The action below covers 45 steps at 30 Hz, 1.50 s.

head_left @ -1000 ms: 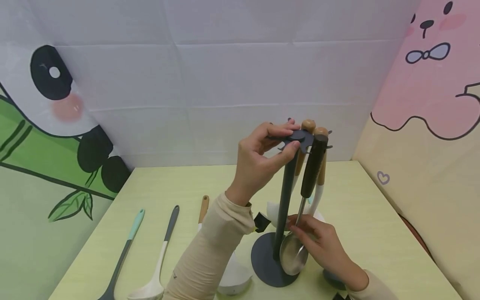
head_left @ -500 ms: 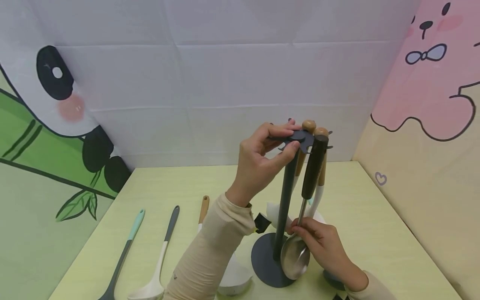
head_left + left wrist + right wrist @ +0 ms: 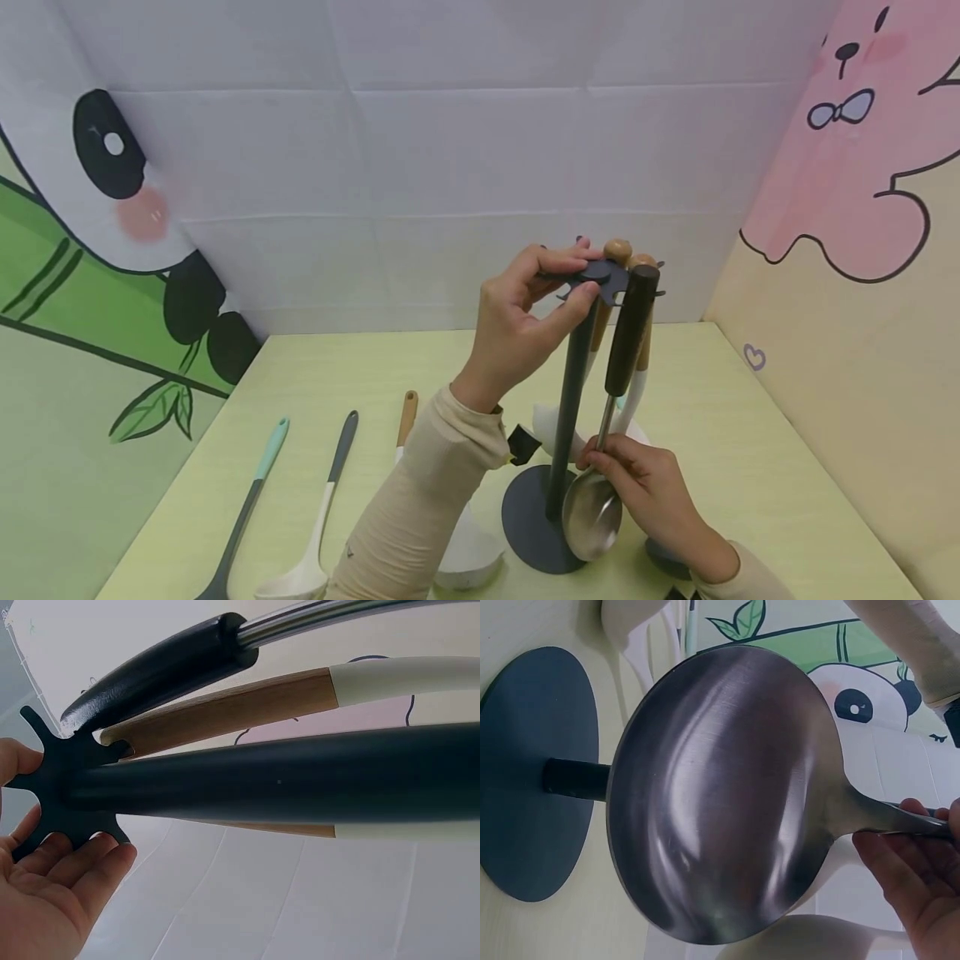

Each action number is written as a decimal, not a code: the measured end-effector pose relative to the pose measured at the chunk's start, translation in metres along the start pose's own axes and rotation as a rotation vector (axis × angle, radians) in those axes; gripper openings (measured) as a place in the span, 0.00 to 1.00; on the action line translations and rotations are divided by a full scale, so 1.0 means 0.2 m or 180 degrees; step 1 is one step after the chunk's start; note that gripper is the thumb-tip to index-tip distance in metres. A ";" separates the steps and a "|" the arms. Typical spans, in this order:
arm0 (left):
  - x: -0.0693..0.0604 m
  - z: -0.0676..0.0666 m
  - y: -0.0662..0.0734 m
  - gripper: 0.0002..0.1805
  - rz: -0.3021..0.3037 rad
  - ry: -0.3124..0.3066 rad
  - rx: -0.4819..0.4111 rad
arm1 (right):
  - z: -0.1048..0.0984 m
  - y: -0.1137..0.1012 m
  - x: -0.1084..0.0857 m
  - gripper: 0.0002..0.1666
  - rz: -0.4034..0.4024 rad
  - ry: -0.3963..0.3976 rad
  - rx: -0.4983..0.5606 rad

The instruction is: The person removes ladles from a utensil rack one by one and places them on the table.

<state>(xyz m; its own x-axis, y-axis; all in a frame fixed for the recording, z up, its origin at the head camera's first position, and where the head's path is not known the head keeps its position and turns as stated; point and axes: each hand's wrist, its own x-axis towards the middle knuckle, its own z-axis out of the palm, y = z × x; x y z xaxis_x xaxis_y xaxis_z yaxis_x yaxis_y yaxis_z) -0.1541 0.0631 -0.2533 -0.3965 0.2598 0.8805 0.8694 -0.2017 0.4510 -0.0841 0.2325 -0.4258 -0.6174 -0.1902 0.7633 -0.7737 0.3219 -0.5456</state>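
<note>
Two things are grasped: a dark stand, its top gripped by the left hand, and, beside it, a metal spoon, neck pinched by the right hand.

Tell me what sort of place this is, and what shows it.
Probably a staged indoor set rather than a working kitchen: a creased whitish backdrop stands behind a dark grey, round-based utensil stand, with a black-and-white cartoon panda print at the left.

A creased white backdrop rises behind the pale-yellow table.
</note>
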 end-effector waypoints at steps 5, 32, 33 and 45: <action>0.01 -0.03 -0.02 0.07 0.0018 -0.0033 -0.0014 | 0.02 0.00 0.01 0.21 0.0036 0.0011 -0.0076; 0.01 -0.11 -0.06 0.09 -0.0114 -0.0144 -0.0254 | 0.03 -0.04 0.01 0.22 0.0042 -0.0011 0.0102; 0.01 -0.11 -0.06 0.09 -0.0125 -0.0153 -0.0254 | 0.03 -0.04 0.01 0.22 0.0073 -0.0025 0.0096; 0.02 -0.12 -0.06 0.09 -0.0172 -0.0239 -0.0364 | -0.02 -0.08 -0.02 0.23 0.0279 -0.0138 -0.0038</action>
<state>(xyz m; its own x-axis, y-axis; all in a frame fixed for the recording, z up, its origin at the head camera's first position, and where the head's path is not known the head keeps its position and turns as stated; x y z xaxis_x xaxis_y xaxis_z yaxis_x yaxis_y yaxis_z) -0.1731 0.0434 -0.2520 -0.4148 0.3422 0.8431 0.8064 -0.2908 0.5148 -0.0694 0.2312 -0.4189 -0.6885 -0.2007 0.6969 -0.7148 0.3501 -0.6054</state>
